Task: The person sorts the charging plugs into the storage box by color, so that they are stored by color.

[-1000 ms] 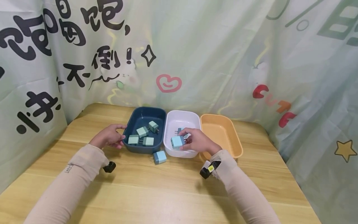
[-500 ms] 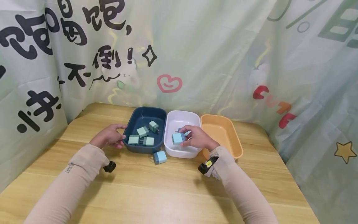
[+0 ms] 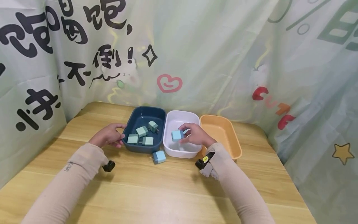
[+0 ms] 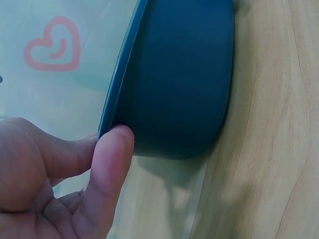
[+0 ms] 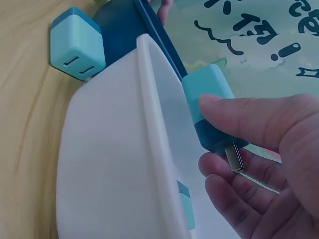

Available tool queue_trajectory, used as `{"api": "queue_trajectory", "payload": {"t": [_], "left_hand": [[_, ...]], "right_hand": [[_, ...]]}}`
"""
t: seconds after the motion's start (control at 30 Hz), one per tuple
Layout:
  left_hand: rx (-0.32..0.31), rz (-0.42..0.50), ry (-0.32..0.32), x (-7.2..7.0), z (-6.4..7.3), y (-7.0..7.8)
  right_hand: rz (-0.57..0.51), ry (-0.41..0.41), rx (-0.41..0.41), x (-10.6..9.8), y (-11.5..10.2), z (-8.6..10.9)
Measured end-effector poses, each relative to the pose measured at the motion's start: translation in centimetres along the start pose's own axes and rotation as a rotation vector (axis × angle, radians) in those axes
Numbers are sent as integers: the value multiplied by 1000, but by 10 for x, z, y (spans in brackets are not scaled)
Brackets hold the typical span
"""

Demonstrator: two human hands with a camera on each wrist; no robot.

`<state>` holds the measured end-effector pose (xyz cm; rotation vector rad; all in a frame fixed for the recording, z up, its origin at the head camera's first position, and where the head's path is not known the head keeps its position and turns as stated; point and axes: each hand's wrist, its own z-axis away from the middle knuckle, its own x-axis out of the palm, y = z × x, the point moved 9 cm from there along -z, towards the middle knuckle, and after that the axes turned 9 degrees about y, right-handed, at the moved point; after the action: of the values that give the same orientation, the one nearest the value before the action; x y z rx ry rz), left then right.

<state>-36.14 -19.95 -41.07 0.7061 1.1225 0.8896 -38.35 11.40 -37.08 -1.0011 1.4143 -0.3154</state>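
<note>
My right hand [image 3: 195,135] pinches a light-blue and dark-blue charger plug [image 3: 177,135] above the white tray [image 3: 179,154]. Its metal prong [image 5: 234,157] points toward the palm in the right wrist view. Another blue charger plug [image 5: 186,205] is partly visible inside that tray. On the left, my left hand [image 3: 110,136] holds the rim of the dark-blue tray [image 4: 179,89] with thumb and index finger. Several pale-green charger plugs [image 3: 142,131] lie in the dark-blue tray. One more blue charger plug [image 3: 159,157] rests on the table in front of the trays.
An orange tray [image 3: 233,137] stands to the right of the white one, partly behind my right wrist. All three trays sit side by side on the wooden table [image 3: 156,193]. A printed curtain [image 3: 212,62] hangs behind and at both sides.
My right hand has risen slightly and moved a little farther back, carrying the charger plug. The left hand stays at the dark-blue tray's rim.
</note>
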Motion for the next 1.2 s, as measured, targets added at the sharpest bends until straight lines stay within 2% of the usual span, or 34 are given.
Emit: {"api": "queue_trajectory", "payload": {"t": [0.4, 0.83, 1.2], "left_hand": [[2, -5, -3, 1, 1, 3], [7, -6, 3, 2, 1, 1], [14, -21, 6, 1, 3, 2]], "right_hand": [[-21, -5, 38, 0, 8, -11], [38, 7, 43, -2, 10, -24], [109, 0, 85, -4, 16, -40]]}}
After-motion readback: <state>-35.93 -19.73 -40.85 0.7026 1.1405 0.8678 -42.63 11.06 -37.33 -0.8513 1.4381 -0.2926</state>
